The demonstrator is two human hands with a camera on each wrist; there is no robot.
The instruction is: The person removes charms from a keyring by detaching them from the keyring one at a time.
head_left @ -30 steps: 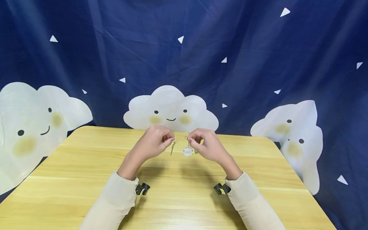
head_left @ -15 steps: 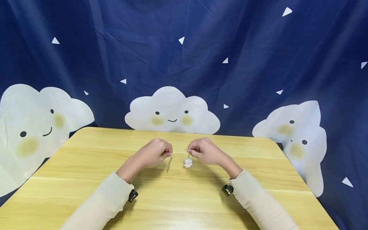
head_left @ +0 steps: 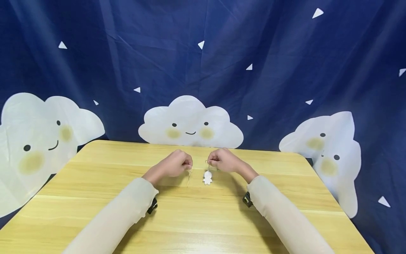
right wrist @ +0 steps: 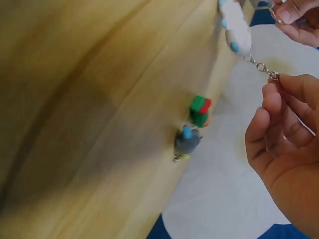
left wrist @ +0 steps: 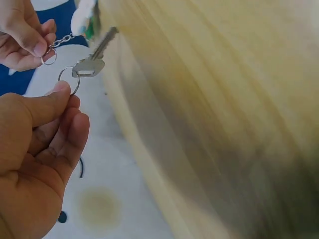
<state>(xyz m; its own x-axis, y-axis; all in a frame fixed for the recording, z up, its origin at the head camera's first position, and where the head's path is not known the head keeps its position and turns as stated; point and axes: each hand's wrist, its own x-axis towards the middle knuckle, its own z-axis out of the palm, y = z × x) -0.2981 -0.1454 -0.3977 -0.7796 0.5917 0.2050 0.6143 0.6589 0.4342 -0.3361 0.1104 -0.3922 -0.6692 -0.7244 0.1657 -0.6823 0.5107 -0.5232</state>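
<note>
My left hand [head_left: 176, 164] pinches a thin metal split ring [left wrist: 78, 87] between thumb and fingertips. From that ring a silver key [left wrist: 91, 64] hangs over the wooden table. Facing it, a little apart, is my right hand [head_left: 225, 160], which pinches the ring of a keychain by its small loop. A short silver chain [right wrist: 259, 65] links this ring to a white doll-shaped charm [head_left: 207, 177] with light blue spots in the right wrist view. The charm dangles between the two hands, close to the key; the two rings are separate.
Beyond my right hand, two small trinkets lie on the table [head_left: 203, 218]: a green and red one [right wrist: 200, 110] and a grey one [right wrist: 187, 142] with a blue part. My right hand mostly hides them in the head view. A dark blue curtain [head_left: 177, 53] hangs behind the table's far edge.
Both hands have come lower in the head view, still pinching their rings. The charm has turned and shows its whole doll outline; the key has turned nearly edge-on.
</note>
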